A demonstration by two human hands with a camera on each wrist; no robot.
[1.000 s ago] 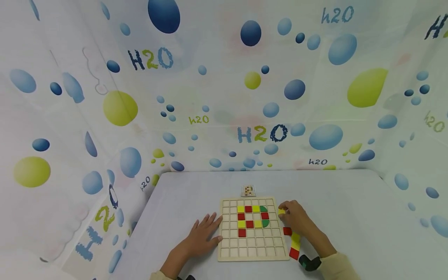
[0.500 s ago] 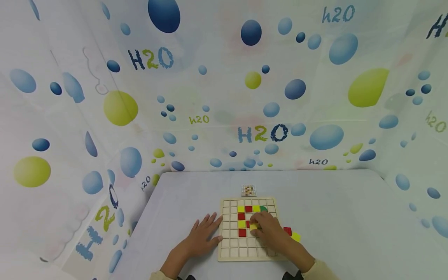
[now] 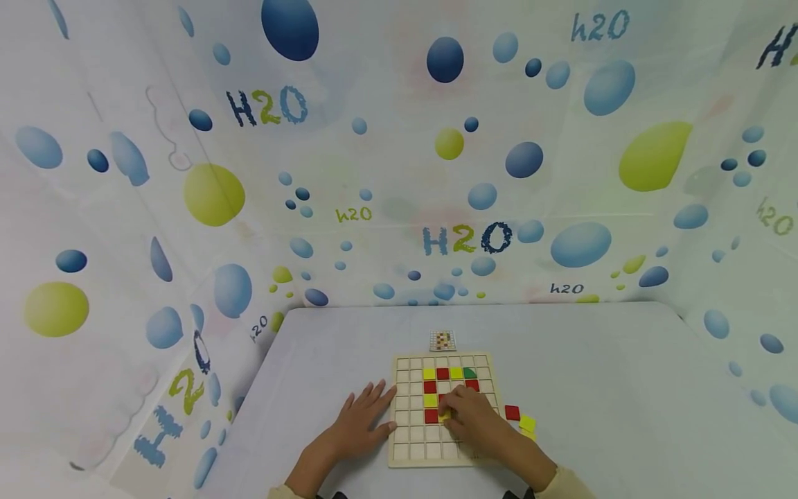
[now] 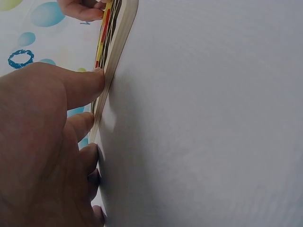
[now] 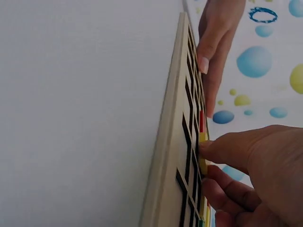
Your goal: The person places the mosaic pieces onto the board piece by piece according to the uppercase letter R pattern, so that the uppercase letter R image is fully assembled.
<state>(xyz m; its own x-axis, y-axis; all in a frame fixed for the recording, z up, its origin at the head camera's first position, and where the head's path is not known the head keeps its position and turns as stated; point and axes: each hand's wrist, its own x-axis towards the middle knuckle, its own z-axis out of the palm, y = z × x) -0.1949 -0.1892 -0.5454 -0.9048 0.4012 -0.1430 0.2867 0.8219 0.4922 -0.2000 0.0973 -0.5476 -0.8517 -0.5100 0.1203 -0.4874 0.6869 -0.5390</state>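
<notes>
A light wooden grid board (image 3: pixel 409 452) lies on the table with red, yellow and green tiles set in its squares. My right hand (image 3: pixel 475 418) is over the board, pinching a yellow square tile (image 3: pixel 445 416) between thumb and fingers, just right of a red tile (image 3: pixel 431 416). From the right wrist, the yellow tile (image 5: pixel 203 165) shows at the board's surface, under the thumb and fingertips. My left hand (image 3: pixel 361 419) rests with spread, straight fingers against the board's left edge. Part of the tile pattern is hidden under my right hand.
Right of the board lie a loose red tile (image 3: pixel 512 413) and yellow tiles (image 3: pixel 527 423), partly hidden by my right forearm. A small pattern card (image 3: pixel 442 340) sits just behind the board. The white table (image 3: pixel 592 374) meets a printed cloth backdrop (image 3: pixel 386 166).
My right hand has carried the yellow tile from beside the board's right edge leftward onto the grid, then slightly nearer to me beside the lowest red tile. My left hand stays put.
</notes>
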